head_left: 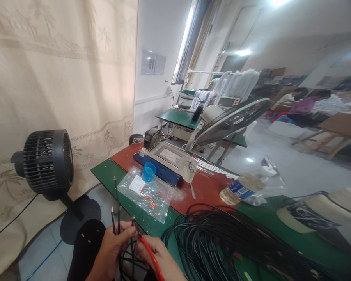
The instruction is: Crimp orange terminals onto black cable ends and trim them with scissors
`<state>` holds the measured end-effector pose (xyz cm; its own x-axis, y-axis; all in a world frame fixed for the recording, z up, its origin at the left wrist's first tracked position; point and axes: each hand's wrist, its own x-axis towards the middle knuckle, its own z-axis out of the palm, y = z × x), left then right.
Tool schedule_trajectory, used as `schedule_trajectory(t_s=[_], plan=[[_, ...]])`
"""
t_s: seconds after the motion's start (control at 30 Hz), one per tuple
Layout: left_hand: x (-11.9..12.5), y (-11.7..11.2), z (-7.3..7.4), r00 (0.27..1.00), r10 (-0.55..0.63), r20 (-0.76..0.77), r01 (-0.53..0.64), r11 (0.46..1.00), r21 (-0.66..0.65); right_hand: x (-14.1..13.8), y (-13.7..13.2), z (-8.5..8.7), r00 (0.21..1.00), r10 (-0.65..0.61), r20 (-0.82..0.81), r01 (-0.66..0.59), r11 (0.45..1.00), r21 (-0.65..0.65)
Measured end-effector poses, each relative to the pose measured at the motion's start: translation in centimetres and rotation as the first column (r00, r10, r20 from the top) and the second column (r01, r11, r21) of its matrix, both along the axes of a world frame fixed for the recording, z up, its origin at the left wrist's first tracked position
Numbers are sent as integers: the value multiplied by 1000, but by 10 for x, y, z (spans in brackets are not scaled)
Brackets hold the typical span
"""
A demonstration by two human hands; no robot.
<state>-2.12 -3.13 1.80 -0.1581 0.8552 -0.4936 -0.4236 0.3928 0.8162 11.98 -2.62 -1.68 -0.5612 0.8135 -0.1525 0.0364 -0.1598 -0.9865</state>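
Note:
My left hand is closed around several black cables, whose stripped ends point upward, some with bare copper showing. In my right hand is a red-handled cutting tool, perhaps pliers or cutters. Its jaws reach the tip of one cable beside my left thumb; whether they bite on it I cannot tell. A large coil of black cable lies on the green table to the right of my hands. Beyond them lies a clear plastic bag with small orange-red bits on it.
A blue cup stands on the bag, before a solder-pot-like machine with a blue base. To the right is a bottle of pale liquid. A black fan stands at left, a larger fan behind the table. People sit far right.

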Motion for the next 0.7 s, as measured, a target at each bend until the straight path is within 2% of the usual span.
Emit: schedule_trajectory(t_s=[0.2,0.3,0.37,0.43,0.53,0.7], plan=[[-2,1,-15,999,-21,-38,22,999,26,-1,-3,1,998,-38,-42,37,999,-32],[0,1,-14,1000,-11,-4,12,999,31,-3,-5,-4,993,-93,-77,86,993,-84],[1,1,-12,1000,-3,21,3,1000,16,-4,-5,-8,991,-102,-84,96,993,-67],[1,1,-11,999,7,37,-7,1000,1,-4,-5,-12,991,-123,-43,124,992,12],[1,1,-11,999,22,28,-22,1000,-15,-6,-8,-17,972,-226,69,211,962,175],[8,-3,-11,994,-72,80,74,997,-22,-10,-16,-18,915,-346,207,242,882,405]])
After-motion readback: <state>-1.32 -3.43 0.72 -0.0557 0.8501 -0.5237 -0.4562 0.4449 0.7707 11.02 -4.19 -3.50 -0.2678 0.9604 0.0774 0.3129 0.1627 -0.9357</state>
